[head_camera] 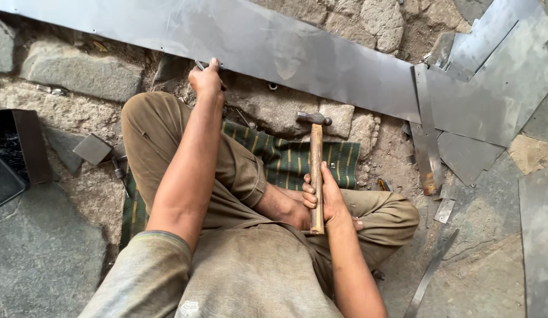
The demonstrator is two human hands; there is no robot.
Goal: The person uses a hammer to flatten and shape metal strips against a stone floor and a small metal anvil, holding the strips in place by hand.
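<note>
I sit cross-legged on a green striped cloth (285,159) on stone ground. My left hand (207,79) reaches forward and grips a small dark metal tool (200,65) pressed against the near edge of a long grey sheet-metal strip (256,41). My right hand (322,200) is closed around the wooden handle of a hammer (316,171), held upright over my lap with its steel head (313,118) pointing away from me, short of the strip.
More cut sheet-metal pieces (492,76) lie overlapping at the right, with narrow offcuts (427,135) beside them. A dark metal box (15,153) sits at the left edge. A small square plate (92,148) lies near my left knee. Rough stones (79,73) surround me.
</note>
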